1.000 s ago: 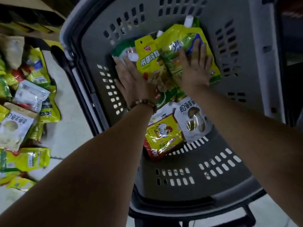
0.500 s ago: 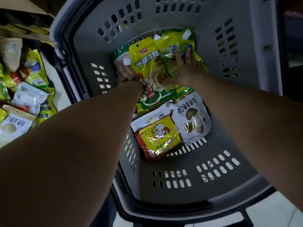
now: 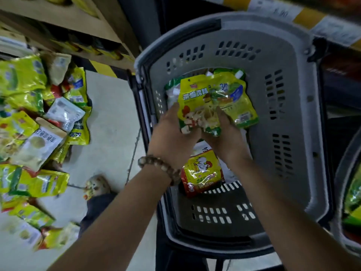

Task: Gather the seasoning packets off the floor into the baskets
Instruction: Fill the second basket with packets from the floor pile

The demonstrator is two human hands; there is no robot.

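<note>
I see a bracelet (image 3: 158, 167) of round wooden-looking beads, brown with a few paler ones, snug at the wrist behind the left hand (image 3: 172, 133). Both forearms (image 3: 125, 218) are bare. Dark blue-grey cloth (image 3: 95, 209), seemingly trousers, shows below the left forearm.

- Gray basket (image 3: 297, 118): far end filled w/ stacked packets (image 3: 241, 98), space above taken by left hand (image 3: 172, 133) & right hand (image 3: 224, 139) gripping a yellow packet (image 3: 193, 98).
- Near end left bare past a red-yellow packet (image 3: 201, 173).
- Bare floor strip (image 3: 113, 124) btwn basket & floor pile (image 3: 29, 114) can be passed thru.
- Right side boxed in by 2nd basket (image 3: 339, 192).
</note>
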